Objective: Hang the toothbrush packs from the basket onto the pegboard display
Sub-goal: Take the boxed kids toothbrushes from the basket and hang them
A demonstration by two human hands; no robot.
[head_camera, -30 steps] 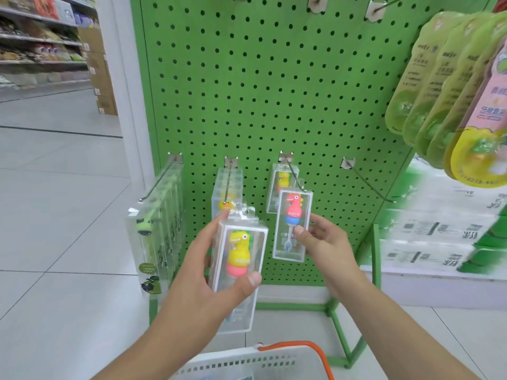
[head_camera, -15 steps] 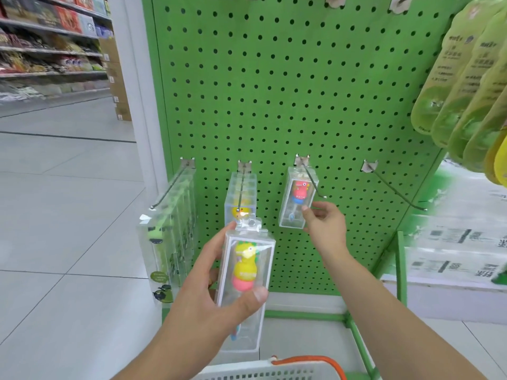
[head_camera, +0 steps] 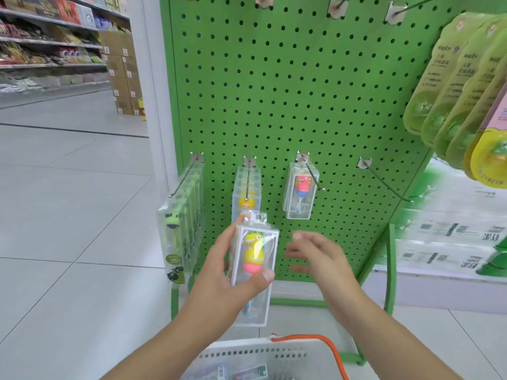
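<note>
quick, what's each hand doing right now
Left hand: holding the yellow pack.
Right hand: open, empty.

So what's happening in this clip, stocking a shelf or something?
A person is hanging toothbrush packs on a green pegboard. The left hand holds a clear pack with a yellow dinosaur brush in front of the board, not yet on a hook. The right hand is open and empty beside it. A red dinosaur pack already hangs on the third hook; the hook to its right is bare. A white basket sits below.
</note>
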